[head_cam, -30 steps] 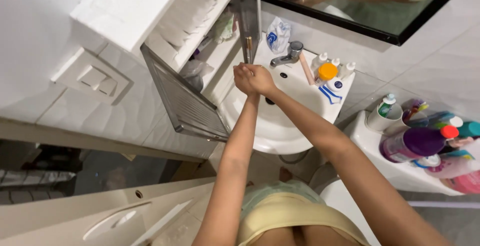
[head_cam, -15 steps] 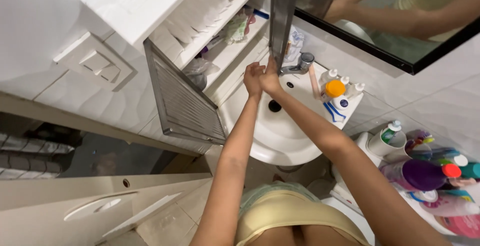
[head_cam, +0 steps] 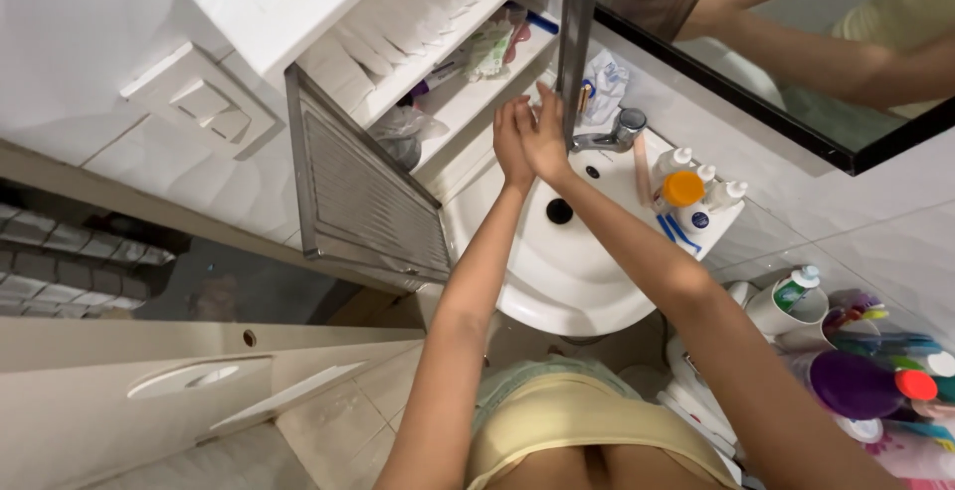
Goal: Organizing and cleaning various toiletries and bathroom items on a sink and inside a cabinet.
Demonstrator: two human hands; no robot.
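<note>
White sink ledge carries bottles beside the tap.

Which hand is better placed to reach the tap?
Probably the right hand: it is on the side of the chrome tap. The left hand is pressed against it, farther away, above the white sink.

**Tight room above the basin**

My left hand and right hand are pressed together over the sink. The open cabinet door's edge stands just beside them, the faucet just beyond. Bottles crowd the right rim; the basin below lies open.
</note>
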